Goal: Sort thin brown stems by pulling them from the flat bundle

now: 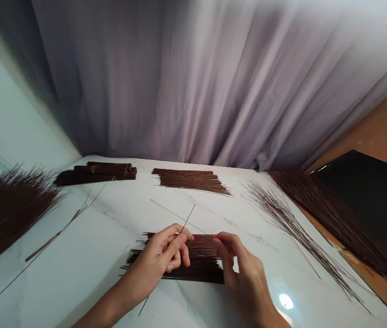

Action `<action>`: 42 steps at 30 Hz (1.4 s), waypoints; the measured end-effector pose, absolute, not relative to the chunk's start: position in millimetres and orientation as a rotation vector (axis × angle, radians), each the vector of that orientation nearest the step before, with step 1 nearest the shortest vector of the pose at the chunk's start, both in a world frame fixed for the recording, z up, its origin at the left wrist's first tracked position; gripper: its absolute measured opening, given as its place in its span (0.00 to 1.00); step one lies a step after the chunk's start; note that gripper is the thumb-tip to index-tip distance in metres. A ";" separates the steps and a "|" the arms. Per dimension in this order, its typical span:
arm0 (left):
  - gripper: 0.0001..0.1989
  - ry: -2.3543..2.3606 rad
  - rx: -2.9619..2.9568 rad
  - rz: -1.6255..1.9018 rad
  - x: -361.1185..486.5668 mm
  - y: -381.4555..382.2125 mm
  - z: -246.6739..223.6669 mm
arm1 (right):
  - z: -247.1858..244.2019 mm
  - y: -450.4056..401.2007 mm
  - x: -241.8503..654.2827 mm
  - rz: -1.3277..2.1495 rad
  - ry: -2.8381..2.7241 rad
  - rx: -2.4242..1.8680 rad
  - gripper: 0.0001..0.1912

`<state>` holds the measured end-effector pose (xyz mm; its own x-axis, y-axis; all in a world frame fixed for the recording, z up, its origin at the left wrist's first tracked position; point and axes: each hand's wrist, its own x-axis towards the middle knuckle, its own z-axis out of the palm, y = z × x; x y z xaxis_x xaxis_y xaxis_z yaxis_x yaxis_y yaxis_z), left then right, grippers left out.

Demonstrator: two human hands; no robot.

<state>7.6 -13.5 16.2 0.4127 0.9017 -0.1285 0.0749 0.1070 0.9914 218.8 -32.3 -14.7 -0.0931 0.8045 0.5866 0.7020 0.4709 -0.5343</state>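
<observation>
Sticks (pixel 200 269) lie in a dark pile on the white table (pixel 87 255), right below both hands. From where I stand, the left hand (pixel 162 253) pinches one thin stick (pixel 190 214), slanting, between thumb and forefinger. The right hand (pixel 243 264) is bent at the pile's far right corner; I can't tell whether its fingers grip anything. Beyond, near the curtain (pixel 186 100), sit another pile (pixel 191 181) and some tied bundles (pixel 106 172).

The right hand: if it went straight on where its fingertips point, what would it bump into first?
Probably the left hand: its fingers lie just ahead, across the pile of brown sticks. From this view I can't tell how high the right hand is, so it might brush the sticks first.
</observation>
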 end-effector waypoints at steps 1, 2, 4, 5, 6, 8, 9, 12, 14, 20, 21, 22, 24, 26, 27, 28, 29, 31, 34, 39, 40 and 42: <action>0.16 0.972 1.303 0.771 7.5 -13.3 17.5 | -18.2 -32.3 217.3 0.100 -1.877 -1.274 0.08; 0.17 0.980 1.281 0.762 7.8 -13.5 19.0 | -20.6 -32.0 216.6 0.060 -1.908 -1.278 0.08; 0.19 1.020 1.251 0.753 9.1 -14.9 21.8 | -22.1 -31.2 216.2 -0.001 -1.942 -1.274 0.08; 0.20 1.041 1.241 0.760 10.1 -15.7 22.9 | -21.8 -30.8 215.9 -0.025 -1.953 -1.263 0.08; 0.21 1.061 1.238 0.779 11.0 -16.2 23.4 | -21.0 -30.6 215.3 -0.044 -1.963 -1.251 0.08; 0.22 1.099 1.250 0.827 12.7 -15.9 22.6 | -19.6 -30.7 213.2 -0.069 -1.987 -1.230 0.08; 0.22 1.114 1.262 0.847 13.2 -15.0 21.2 | -19.2 -31.0 212.0 -0.076 -2.001 -1.226 0.08; 0.22 1.136 1.296 0.864 13.3 -10.6 14.2 | -20.3 -31.9 209.5 -0.086 -2.036 -1.213 0.08; 0.22 1.140 1.320 0.871 12.8 -7.7 9.7 | -22.2 -32.2 209.3 -0.086 -2.049 -1.202 0.08; 0.22 1.161 1.365 0.925 12.3 -4.4 3.8 | -27.5 -31.8 211.7 -0.128 -2.088 -1.212 0.07; 0.22 1.162 1.360 0.925 12.6 -4.4 3.1 | -27.8 -31.9 211.8 -0.128 -2.088 -1.211 0.07; 0.21 1.161 1.356 0.927 13.0 -4.3 2.3 | -28.0 -32.0 211.7 -0.125 -2.089 -1.209 0.07; 0.21 1.158 1.351 0.933 14.0 -4.3 1.1 | -28.0 -32.2 211.2 -0.114 -2.091 -1.206 0.08; 0.21 1.160 1.358 0.941 15.1 -4.6 1.2 | -28.0 -32.2 210.7 -0.102 -2.095 -1.212 0.08; 0.22 1.162 1.361 0.947 15.5 -4.8 1.9 | -28.2 -32.0 210.6 -0.097 -2.093 -1.216 0.08; 0.22 1.165 1.362 0.955 15.9 -5.1 3.0 | -28.5 -31.8 210.6 -0.091 -2.087 -1.222 0.08; 0.22 1.171 1.360 0.960 16.2 -5.6 4.4 | -29.1 -31.5 210.7 -0.082 -2.081 -1.228 0.08; 0.22 1.180 1.352 0.964 16.6 -7.0 7.3 | -30.6 -30.9 211.2 -0.045 -2.080 -1.245 0.08; 0.22 1.178 1.334 0.960 16.9 -9.2 9.9 | -32.7 -30.3 212.0 0.021 -2.105 -1.271 0.09; 0.22 1.182 1.356 0.938 17.4 -10.5 11.2 | -32.4 -30.7 212.2 0.071 -2.119 -1.284 0.09; 0.23 1.189 1.372 0.934 17.4 -10.3 11.5 | -32.0 -30.9 212.2 0.058 -2.117 -1.277 0.09; 0.23 1.205 1.398 0.924 17.2 -9.5 11.9 | -31.0 -31.4 212.4 0.020 -2.110 -1.261 0.09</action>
<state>17.2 -9.5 11.9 0.2020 0.9770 -0.0677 0.1884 0.0290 0.9817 212.4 -31.4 -31.0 -0.3083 0.7869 0.5345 0.7766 0.5327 -0.3363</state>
